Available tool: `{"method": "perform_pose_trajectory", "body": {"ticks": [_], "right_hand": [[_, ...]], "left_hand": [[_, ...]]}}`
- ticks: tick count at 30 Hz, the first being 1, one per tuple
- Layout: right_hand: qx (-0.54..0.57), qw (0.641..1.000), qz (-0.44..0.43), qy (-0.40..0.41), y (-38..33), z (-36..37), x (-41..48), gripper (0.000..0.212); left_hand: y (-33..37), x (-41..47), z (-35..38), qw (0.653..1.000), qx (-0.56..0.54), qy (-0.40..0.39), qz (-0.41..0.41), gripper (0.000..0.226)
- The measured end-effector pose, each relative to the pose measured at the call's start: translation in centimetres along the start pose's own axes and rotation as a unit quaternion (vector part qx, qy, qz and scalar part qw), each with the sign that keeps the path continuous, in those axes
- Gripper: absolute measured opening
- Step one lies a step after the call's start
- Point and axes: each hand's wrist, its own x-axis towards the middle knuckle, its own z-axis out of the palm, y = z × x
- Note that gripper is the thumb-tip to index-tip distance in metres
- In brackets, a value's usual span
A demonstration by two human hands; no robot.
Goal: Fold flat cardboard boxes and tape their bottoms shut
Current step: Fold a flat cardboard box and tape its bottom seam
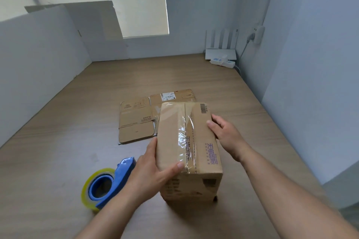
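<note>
A folded brown cardboard box (202,141) stands on the wooden table (58,151) with clear tape running along the seam of its upward face. My left hand (153,170) grips its left side, thumb pressed on the top near the tape. My right hand (225,132) rests against the box's right edge, fingers on the top. Behind the box lie flat, unfolded cardboard boxes (136,120). A blue tape dispenser (108,182) with a yellowish roll of clear tape sits on the table to the left of my left wrist.
White panels (38,60) wall the table on the left and back. A white router (220,44) and a power strip (223,61) sit in the far right corner, with a cable to a wall plug (256,34). A wall closes the right side.
</note>
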Motion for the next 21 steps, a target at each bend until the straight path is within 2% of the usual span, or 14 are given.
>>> {"method": "perform_pose_trajectory", "body": {"ticks": [3, 6, 9, 14, 18, 21], "right_hand": [[-0.05, 0.997, 0.015, -0.062, -0.9, 0.7, 0.5, 0.056], [-0.175, 0.982, 0.031, -0.059, -2.8, 1.0, 1.2, 0.077], [-0.234, 0.971, 0.032, -0.044, -4.1, 1.5, 1.5, 0.088], [-0.257, 0.966, -0.005, 0.01, -3.4, 2.6, 0.8, 0.087], [-0.298, 0.954, -0.013, 0.011, -2.7, 3.7, 1.0, 0.085], [-0.321, 0.947, -0.015, 0.014, -2.7, 4.3, 1.2, 0.086]], "left_hand": [[0.4, 0.1, 0.9, 0.998, 0.019, 0.059, 0.01, 0.122], [1.1, 1.5, 1.5, 0.995, 0.025, 0.092, 0.009, 0.097], [1.9, 3.3, 1.1, 0.994, 0.033, 0.104, 0.002, 0.096], [2.1, 4.8, -0.9, 0.994, 0.044, 0.094, 0.022, 0.118], [0.9, 5.3, -1.3, 0.995, 0.04, 0.087, 0.027, 0.106], [-0.1, 5.4, -1.6, 0.996, 0.035, 0.078, 0.02, 0.108]]}}
